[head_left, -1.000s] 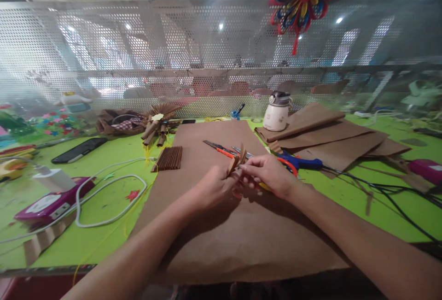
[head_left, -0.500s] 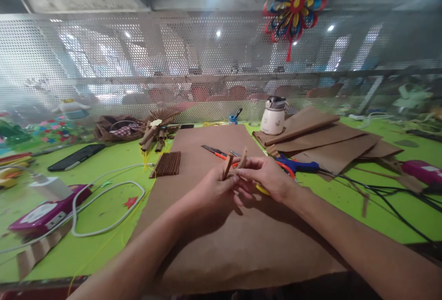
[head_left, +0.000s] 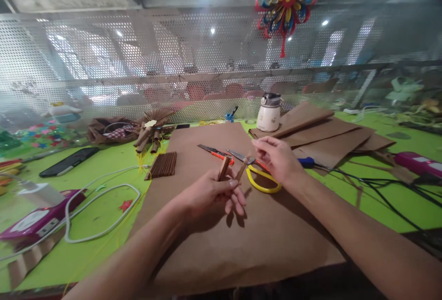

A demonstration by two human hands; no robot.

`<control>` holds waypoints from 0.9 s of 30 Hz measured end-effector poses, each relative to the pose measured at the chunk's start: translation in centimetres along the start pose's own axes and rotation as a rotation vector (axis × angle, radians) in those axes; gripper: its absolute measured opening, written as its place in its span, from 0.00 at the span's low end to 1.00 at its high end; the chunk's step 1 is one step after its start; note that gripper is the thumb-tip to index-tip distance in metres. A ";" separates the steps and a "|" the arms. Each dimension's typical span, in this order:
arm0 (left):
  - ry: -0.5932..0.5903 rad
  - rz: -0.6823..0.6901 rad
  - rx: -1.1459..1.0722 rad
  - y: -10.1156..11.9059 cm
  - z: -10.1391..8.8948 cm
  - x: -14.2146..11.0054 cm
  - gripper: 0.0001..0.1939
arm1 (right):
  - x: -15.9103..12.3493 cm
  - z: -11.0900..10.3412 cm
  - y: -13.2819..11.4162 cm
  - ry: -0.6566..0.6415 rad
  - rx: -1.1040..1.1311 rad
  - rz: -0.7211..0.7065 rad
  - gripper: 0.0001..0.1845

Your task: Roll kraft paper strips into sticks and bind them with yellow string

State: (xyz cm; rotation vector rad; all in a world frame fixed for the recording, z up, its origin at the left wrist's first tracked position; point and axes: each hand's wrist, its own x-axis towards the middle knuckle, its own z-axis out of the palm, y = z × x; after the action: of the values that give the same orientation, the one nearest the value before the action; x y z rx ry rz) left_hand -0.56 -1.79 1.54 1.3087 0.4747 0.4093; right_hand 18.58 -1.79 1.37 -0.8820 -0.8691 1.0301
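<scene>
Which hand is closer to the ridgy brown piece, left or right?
Left. The left hand, holding brown paper, is to the right of the ridgy brown piece and nearer the person. The right hand is much farther right.

Brown strip (head_left: 223, 168), lower part hidden

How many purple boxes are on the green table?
2: the left box, by a white plug, and the right box, reaching the picture's right edge. More could be hidden.
</scene>
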 end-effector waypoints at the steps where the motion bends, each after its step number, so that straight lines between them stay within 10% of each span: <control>1: 0.027 -0.002 -0.013 0.0 0.0 0.0 0.07 | 0.2 -0.3 -0.1 0.014 0.009 -0.002 0.14; 9: 0.129 0.091 -0.015 0.2 -0.3 0.1 0.07 | -2.2 1.1 0.4 -0.415 -0.236 0.119 0.18; 27: 0.261 -0.005 0.051 -0.4 -0.6 0.4 0.07 | -3.4 1.6 1.1 -0.350 -0.774 -0.480 0.10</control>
State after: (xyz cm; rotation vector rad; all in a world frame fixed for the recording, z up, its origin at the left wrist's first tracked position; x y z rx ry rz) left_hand -0.52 -1.15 1.02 1.3086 0.7100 0.5704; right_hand 15.88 -4.37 0.40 -1.0590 -1.7434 0.4087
